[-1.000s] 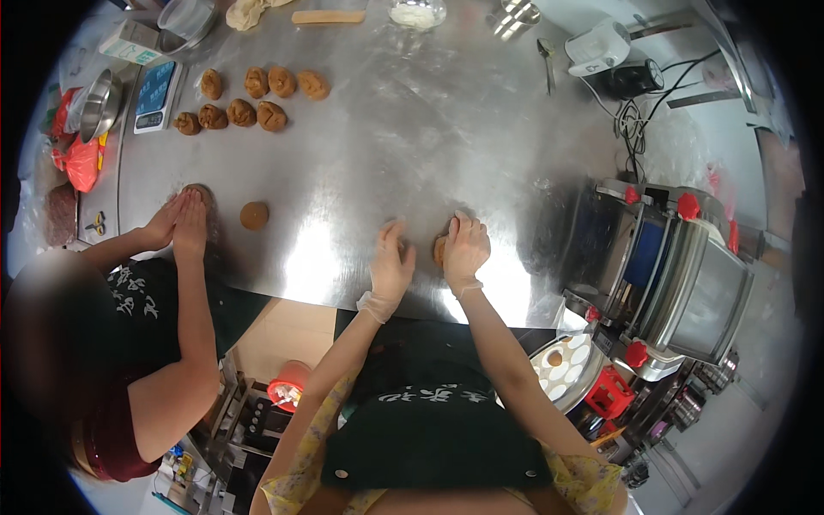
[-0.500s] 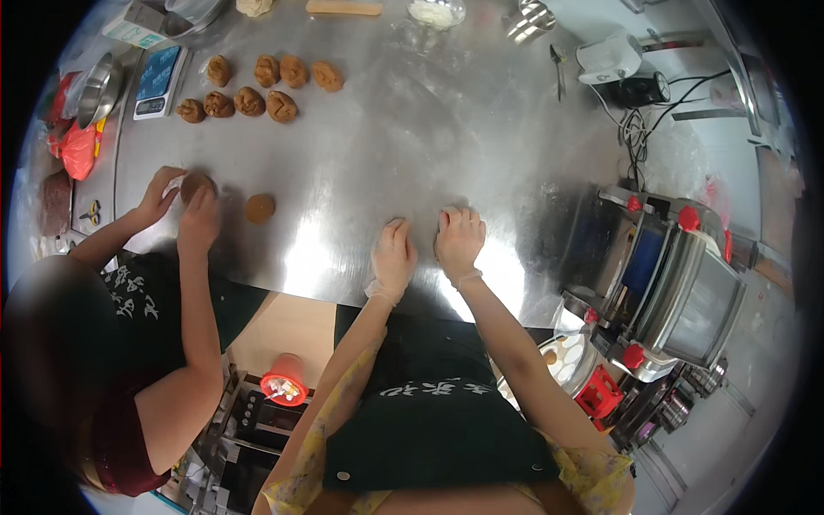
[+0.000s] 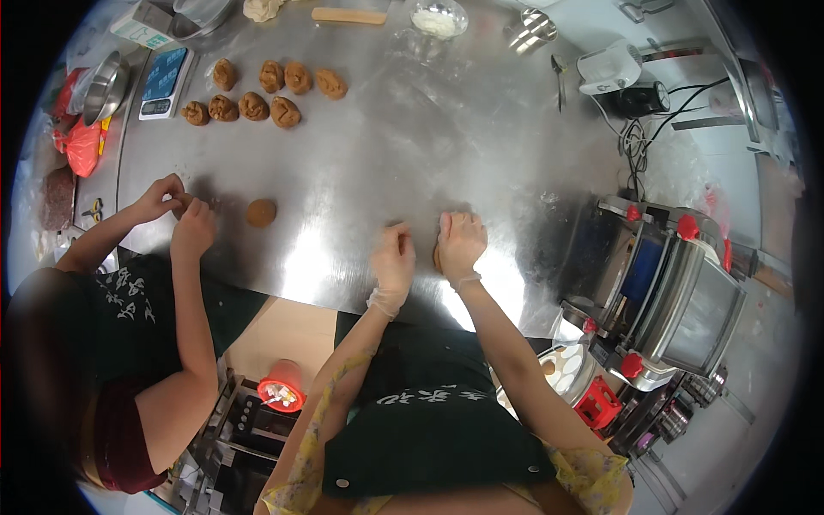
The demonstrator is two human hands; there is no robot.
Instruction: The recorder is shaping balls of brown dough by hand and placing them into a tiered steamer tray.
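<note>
Both my hands wear clear thin gloves and rest at the near part of the steel table [image 3: 369,172]. My left hand [image 3: 393,262] is closed, its fingers curled inward; whatever they may hold is hidden. Beside it, my right hand [image 3: 463,242] is curled over a brown dough piece [image 3: 437,258]. Only a sliver of that dough shows along the palm's left edge. A round, flat dough disc [image 3: 261,213] lies farther left, between me and a co-worker. The co-worker's hands [image 3: 182,210] pinch another thin brown dough piece.
Several brown lumps [image 3: 253,106] sit in two rows at the far left, near a kitchen scale [image 3: 164,83]. A wooden stick [image 3: 349,15], a bowl of white powder [image 3: 438,19] and a metal cup [image 3: 532,32] stand along the back. At right is a roller machine [image 3: 661,283].
My left hand's fingers have curled and turned slightly. The right hand has shifted a little, baring the dough's edge. The co-worker has lifted and tilted their dough piece.
</note>
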